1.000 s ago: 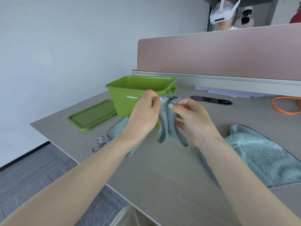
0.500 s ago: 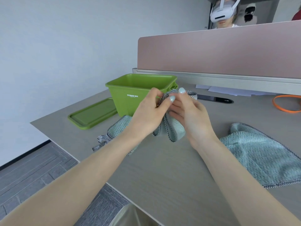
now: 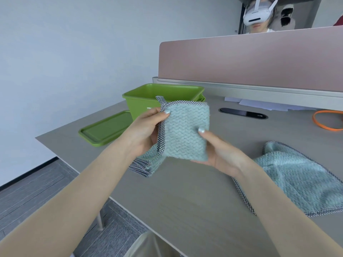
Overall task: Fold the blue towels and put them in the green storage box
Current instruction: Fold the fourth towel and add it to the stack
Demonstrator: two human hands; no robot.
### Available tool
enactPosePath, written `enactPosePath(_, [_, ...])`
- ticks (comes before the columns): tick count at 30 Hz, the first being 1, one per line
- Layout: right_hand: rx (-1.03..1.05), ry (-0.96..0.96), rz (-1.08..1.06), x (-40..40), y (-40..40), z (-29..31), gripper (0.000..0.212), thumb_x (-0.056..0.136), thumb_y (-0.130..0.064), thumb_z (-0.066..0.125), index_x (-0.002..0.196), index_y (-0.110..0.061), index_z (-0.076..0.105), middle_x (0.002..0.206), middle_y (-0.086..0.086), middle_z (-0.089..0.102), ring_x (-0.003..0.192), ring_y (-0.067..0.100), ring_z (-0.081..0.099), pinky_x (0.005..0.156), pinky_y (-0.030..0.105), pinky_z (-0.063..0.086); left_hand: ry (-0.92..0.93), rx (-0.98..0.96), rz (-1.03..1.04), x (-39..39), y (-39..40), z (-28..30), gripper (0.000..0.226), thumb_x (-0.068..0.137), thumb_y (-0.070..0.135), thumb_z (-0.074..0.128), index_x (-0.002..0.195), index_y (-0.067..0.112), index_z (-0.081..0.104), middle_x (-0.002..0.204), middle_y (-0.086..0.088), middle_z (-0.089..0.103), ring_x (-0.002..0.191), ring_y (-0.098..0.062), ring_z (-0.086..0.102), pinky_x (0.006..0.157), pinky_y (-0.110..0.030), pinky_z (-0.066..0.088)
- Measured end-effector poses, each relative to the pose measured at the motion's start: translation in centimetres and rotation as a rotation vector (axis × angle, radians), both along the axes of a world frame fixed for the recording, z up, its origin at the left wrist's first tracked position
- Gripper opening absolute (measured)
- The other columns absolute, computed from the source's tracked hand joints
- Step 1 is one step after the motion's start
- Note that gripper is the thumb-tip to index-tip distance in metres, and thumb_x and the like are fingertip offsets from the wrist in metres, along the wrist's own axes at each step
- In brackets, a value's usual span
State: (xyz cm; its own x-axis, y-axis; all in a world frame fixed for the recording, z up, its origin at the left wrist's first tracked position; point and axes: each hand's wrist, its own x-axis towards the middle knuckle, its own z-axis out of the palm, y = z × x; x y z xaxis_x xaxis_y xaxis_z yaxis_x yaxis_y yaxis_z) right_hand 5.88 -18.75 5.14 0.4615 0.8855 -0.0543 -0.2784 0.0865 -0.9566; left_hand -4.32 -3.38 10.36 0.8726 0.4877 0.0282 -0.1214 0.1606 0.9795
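Note:
I hold a folded light blue towel (image 3: 185,130) with a checkered border up in the air, in front of the green storage box (image 3: 148,101). My left hand (image 3: 146,130) pinches its left edge, thumb on top. My right hand (image 3: 220,154) supports its lower right side from below, thumb on the face. The box stands open on the desk just behind the towel. A second blue towel (image 3: 146,164) lies bunched on the desk under my left hand. A third blue towel (image 3: 300,179) lies spread out at the right.
The green lid (image 3: 105,128) lies flat left of the box, near the desk's left edge. A black slot cover (image 3: 243,113), an orange cable loop (image 3: 326,121) and papers (image 3: 263,104) lie further back. A pink partition (image 3: 259,60) bounds the desk, with a person in a headset behind it.
The bunched, dangling towel between my hands is now folded into a flat rectangle and held higher. My right hand has shifted from its top to beneath it.

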Motion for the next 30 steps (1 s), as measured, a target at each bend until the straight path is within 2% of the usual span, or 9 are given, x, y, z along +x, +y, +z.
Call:
enactPosePath(3, [0.030, 0.007, -0.085, -0.6, 1.0, -0.5, 0.025, 0.085, -0.025, 0.059, 0.106, -0.014, 0.066, 0.108, 0.000, 0.071, 0.099, 0.014, 0.067, 0.084, 0.031, 0.056, 0.030, -0.130, 0.070, -0.7, 1.7, -1.3, 0.019, 0.093, 0.016, 0.050, 0.073, 0.017, 0.050, 0.076, -0.001, 0.062, 0.062, -0.012, 0.060, 0.054, -0.020, 0.052])
enactPosePath(6, [-0.008, -0.049, -0.418, -1.1, 2.4, -0.9, 0.011, 0.091, -0.021, 0.056, 0.083, -0.016, 0.061, 0.083, -0.004, 0.067, 0.075, 0.009, 0.063, 0.057, 0.018, 0.053, 0.037, -0.156, 0.099, -1.8, 3.0, -2.8, 0.017, 0.092, 0.015, 0.051, 0.075, 0.017, 0.050, 0.068, 0.003, 0.065, 0.054, -0.009, 0.062, 0.052, -0.021, 0.054])
enactPosePath(9, [-0.057, -0.190, -0.614, -1.5, 4.1, -1.7, 0.009, 0.092, -0.024, 0.055, 0.091, -0.015, 0.059, 0.072, -0.005, 0.060, 0.054, 0.002, 0.052, 0.041, 0.013, 0.038, 0.036, -0.146, 0.118, -2.6, 3.7, -3.9, 0.017, 0.091, 0.010, 0.052, 0.077, 0.015, 0.047, 0.074, -0.001, 0.062, 0.056, -0.012, 0.063, 0.055, -0.026, 0.055])
enactPosePath(11, [-0.075, -0.217, -0.648, -1.8, 5.5, -1.9, 0.013, 0.091, -0.026, 0.056, 0.099, -0.016, 0.059, 0.074, -0.006, 0.062, 0.048, -0.003, 0.052, 0.042, 0.013, 0.037, 0.047, -0.087, 0.205, -3.0, 4.7, -4.2, 0.019, 0.091, 0.006, 0.052, 0.077, 0.014, 0.042, 0.077, -0.002, 0.057, 0.061, -0.016, 0.059, 0.059, -0.029, 0.053])
enactPosePath(13, [-0.085, -0.197, -0.647, -2.0, 7.1, -1.9, 0.012, 0.091, -0.026, 0.056, 0.099, -0.017, 0.058, 0.074, -0.006, 0.062, 0.052, -0.002, 0.054, 0.047, 0.014, 0.041, 0.066, 0.040, 0.342, -3.2, 6.1, -4.5, 0.020, 0.090, 0.005, 0.053, 0.082, 0.015, 0.038, 0.080, -0.003, 0.053, 0.063, -0.015, 0.057, 0.053, -0.025, 0.051])
enactPosePath(18, [-0.084, -0.225, -0.618, -1.5, 11.2, -1.5, 0.009, 0.091, -0.018, 0.056, 0.092, -0.023, 0.049, 0.084, 0.003, 0.058, 0.070, 0.014, 0.053, 0.062, 0.027, 0.047, 0.160, 0.312, 0.441, -4.0, 9.1, -5.4, 0.026, 0.090, 0.006, 0.051, 0.076, 0.018, 0.033, 0.081, -0.004, 0.038, 0.065, -0.014, 0.051, 0.061, -0.027, 0.056])
enactPosePath(21, [-0.117, -0.277, -0.635, -0.7, 13.0, -1.5, 0.012, 0.091, -0.018, 0.054, 0.088, -0.022, 0.043, 0.082, 0.006, 0.053, 0.069, 0.019, 0.047, 0.063, 0.035, 0.043, 0.172, 0.327, 0.425, -3.9, 9.9, -6.1, 0.025, 0.089, 0.004, 0.051, 0.076, 0.015, 0.032, 0.077, -0.003, 0.032, 0.059, -0.010, 0.049, 0.055, -0.020, 0.056])
enactPosePath(24, [-0.200, -0.312, -0.644, 0.0, 14.4, -1.9, 0.014, 0.091, -0.021, 0.054, 0.089, -0.021, 0.041, 0.086, 0.004, 0.051, 0.075, 0.020, 0.049, 0.072, 0.042, 0.051, 0.211, 0.298, 0.417, -3.6, 10.4, -7.1, 0.024, 0.089, 0.004, 0.051, 0.078, 0.013, 0.032, 0.078, -0.002, 0.039, 0.046, -0.005, 0.059, 0.055, -0.022, 0.057])
enactPosePath(30, [-0.338, -0.403, -0.663, 0.1, 15.0, -3.8, 0.015, 0.092, -0.016, 0.049, 0.102, -0.015, 0.037, 0.077, 0.001, 0.048, 0.060, 0.015, 0.048, 0.060, 0.036, 0.050, 0.310, 0.225, 0.380, -3.2, 10.8, -8.4, 0.022, 0.090, 0.006, 0.050, 0.081, 0.012, 0.031, 0.076, -0.008, 0.049, 0.047, -0.010, 0.059, 0.057, -0.032, 0.058])
